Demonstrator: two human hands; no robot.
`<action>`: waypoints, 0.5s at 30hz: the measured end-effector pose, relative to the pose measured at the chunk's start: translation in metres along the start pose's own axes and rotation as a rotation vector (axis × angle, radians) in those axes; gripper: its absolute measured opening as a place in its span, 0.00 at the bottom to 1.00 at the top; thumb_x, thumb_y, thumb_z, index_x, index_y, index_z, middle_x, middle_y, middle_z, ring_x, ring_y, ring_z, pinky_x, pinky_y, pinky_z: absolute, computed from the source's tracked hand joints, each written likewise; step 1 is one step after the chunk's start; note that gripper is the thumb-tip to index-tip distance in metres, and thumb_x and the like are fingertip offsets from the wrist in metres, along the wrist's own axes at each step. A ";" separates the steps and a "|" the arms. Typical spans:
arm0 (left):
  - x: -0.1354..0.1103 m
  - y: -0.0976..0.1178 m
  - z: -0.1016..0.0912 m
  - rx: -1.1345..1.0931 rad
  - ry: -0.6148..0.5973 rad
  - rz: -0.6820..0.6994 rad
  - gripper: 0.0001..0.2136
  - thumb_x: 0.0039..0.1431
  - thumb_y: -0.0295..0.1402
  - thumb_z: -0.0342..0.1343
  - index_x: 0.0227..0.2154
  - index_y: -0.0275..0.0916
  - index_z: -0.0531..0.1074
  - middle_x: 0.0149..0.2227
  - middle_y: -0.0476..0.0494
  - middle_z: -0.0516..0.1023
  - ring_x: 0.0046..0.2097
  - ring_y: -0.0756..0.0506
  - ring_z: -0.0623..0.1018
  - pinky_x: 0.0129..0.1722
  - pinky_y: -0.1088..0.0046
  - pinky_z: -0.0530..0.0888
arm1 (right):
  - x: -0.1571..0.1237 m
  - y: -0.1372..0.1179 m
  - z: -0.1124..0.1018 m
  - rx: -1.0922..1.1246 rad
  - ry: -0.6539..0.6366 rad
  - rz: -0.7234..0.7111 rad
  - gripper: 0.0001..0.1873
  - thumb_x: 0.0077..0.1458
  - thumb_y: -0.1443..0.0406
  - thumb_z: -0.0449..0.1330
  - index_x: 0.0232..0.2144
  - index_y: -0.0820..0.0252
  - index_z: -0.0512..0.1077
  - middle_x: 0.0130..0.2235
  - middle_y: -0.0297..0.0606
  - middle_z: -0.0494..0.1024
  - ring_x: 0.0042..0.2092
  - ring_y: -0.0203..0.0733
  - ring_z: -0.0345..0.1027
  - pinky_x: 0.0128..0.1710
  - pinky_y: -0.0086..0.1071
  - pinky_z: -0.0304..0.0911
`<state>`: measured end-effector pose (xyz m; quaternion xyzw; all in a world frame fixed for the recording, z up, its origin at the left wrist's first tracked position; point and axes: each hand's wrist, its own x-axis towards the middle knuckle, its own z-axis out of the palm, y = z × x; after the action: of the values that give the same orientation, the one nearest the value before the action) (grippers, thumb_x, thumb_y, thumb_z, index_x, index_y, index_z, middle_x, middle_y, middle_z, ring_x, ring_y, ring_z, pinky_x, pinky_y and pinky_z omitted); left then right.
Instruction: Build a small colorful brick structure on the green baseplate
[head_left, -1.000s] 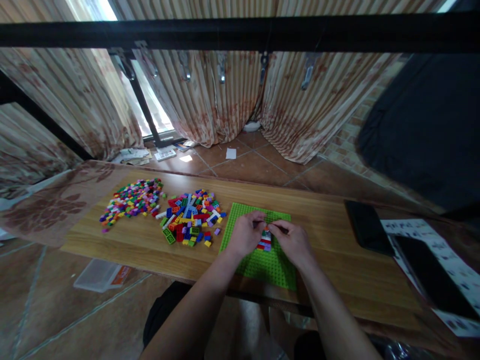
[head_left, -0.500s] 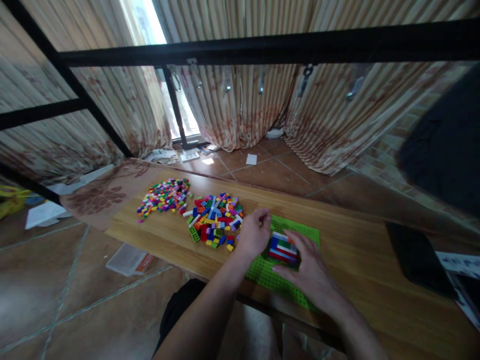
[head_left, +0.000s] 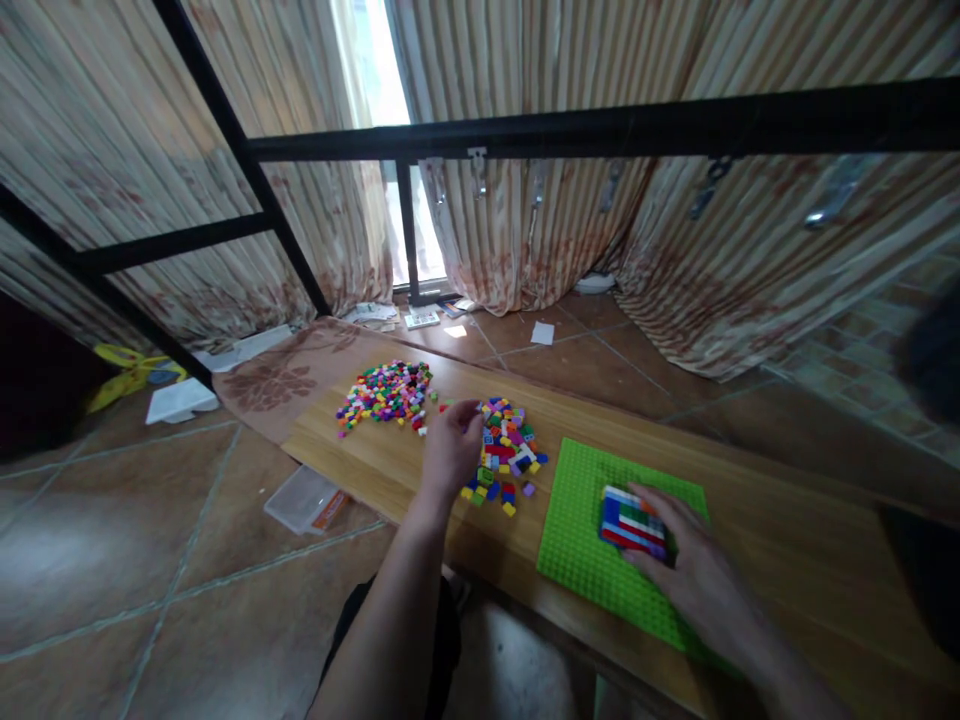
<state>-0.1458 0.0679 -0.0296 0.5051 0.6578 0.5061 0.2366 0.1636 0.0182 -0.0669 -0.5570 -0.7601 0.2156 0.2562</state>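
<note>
A green studded baseplate (head_left: 581, 530) lies on the wooden table (head_left: 757, 540). On it stands a small block of stacked bricks (head_left: 630, 518) in blue, white, red and green. My right hand (head_left: 694, 575) rests on the plate with its fingers against the block's near side. My left hand (head_left: 450, 450) is over the pile of larger coloured bricks (head_left: 506, 455), fingers curled down into it; what they pinch is hidden. A second pile of small bricks (head_left: 386, 392) lies further left.
A patterned cloth (head_left: 292, 370) covers the table's left end. A clear plastic box (head_left: 306, 500) lies on the tiled floor below. A black metal frame (head_left: 600, 125) crosses in front of striped curtains. Papers lie on the floor by the window.
My left hand left the baseplate and went left to the brick pile. My right hand stayed at the brick block. The camera turned left, so the phones at the right are out of view.
</note>
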 end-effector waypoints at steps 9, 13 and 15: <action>0.034 -0.034 -0.042 0.489 0.011 -0.117 0.14 0.57 0.28 0.52 0.46 0.36 0.75 0.41 0.39 0.81 0.43 0.45 0.79 0.44 0.71 0.72 | 0.002 -0.001 -0.007 -0.008 0.128 0.077 0.33 0.51 0.48 0.59 0.57 0.50 0.64 0.55 0.43 0.71 0.54 0.55 0.67 0.52 0.48 0.64; 0.032 -0.037 -0.030 0.537 -0.002 -0.093 0.14 0.58 0.34 0.53 0.45 0.38 0.76 0.40 0.40 0.81 0.43 0.44 0.78 0.44 0.70 0.71 | 0.003 -0.005 -0.006 0.003 0.181 0.098 0.31 0.52 0.46 0.57 0.55 0.50 0.66 0.55 0.41 0.71 0.55 0.53 0.67 0.51 0.46 0.64; 0.030 -0.037 -0.026 0.606 0.011 -0.076 0.15 0.58 0.38 0.53 0.44 0.39 0.76 0.40 0.39 0.81 0.43 0.43 0.78 0.44 0.69 0.71 | 0.003 -0.005 -0.005 0.013 0.182 0.097 0.29 0.53 0.46 0.57 0.54 0.49 0.67 0.55 0.40 0.71 0.55 0.52 0.67 0.51 0.44 0.65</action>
<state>-0.1939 0.0854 -0.0470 0.5250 0.7985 0.2804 0.0906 0.1622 0.0198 -0.0599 -0.6088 -0.7044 0.1810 0.3170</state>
